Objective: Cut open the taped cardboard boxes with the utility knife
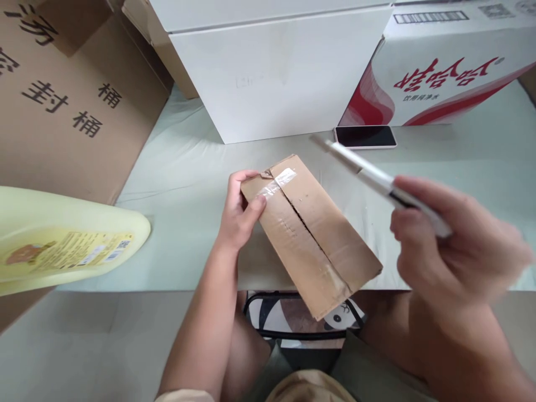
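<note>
A small brown cardboard box (316, 223) is tilted over the table's front edge, with a dark seam running along its upper face. Clear tape (286, 176) crosses the seam near the far end. My left hand (243, 209) grips the box by its far left corner, thumb on top. To the right, my right hand (452, 240) is closed around a white-handled box cutter (372, 174), blurred by motion. Its blade end points up and left, apart from the box in this view.
A phone (365, 136) lies beyond the cutter. Behind stand a white box (276, 78) and a red-and-white printed carton (444, 84). At left are a large cardboard carton (71, 128) and a pale yellow bottle (71, 240). The pale green tabletop (176, 234) ends above my lap.
</note>
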### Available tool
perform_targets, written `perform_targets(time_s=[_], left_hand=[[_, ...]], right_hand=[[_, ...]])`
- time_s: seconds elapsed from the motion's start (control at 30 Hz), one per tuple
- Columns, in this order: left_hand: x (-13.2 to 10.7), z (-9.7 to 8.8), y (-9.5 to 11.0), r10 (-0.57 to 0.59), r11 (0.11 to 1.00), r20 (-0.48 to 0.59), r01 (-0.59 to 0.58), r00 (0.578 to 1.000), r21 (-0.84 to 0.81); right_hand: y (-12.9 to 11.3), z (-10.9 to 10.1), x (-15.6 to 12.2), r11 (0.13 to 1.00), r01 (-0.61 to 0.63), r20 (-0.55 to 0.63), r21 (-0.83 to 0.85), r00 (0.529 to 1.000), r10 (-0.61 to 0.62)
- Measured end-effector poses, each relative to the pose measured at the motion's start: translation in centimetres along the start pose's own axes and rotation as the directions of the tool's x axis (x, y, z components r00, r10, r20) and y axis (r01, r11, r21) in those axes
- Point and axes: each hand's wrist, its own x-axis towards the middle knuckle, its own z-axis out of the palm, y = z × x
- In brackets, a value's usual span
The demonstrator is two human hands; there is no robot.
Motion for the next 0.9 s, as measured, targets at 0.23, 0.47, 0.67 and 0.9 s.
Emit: perform_targets(time_s=[0.23,0.47,0.67,0.9], left_hand=[[-0.4,0.3,0.4,-0.039,0.999,0.016,0.039,0.999,0.014],[-0.5,0.4,0.4,-0.047,0.999,0.015,0.047,0.999,0.014],[-0.6,0.6,0.7,-0.055,0.998,0.010,0.055,0.998,0.006],[-0.6,0.5,0.4,-0.055,0.998,0.000,0.055,0.999,0.008]], right_hand=[[-3.8,1.0,-0.1,0.961,0.276,0.160,-0.004,0.949,-0.272],[-3.2,1.4,-0.5,0.943,0.326,0.131,-0.063,0.940,-0.316],[-3.5,1.6,-0.9,0.954,0.298,0.145,-0.027,0.945,-0.292],[-3.7,1.7,-0.3,0.980,0.181,0.201,0.087,0.960,-0.195]])
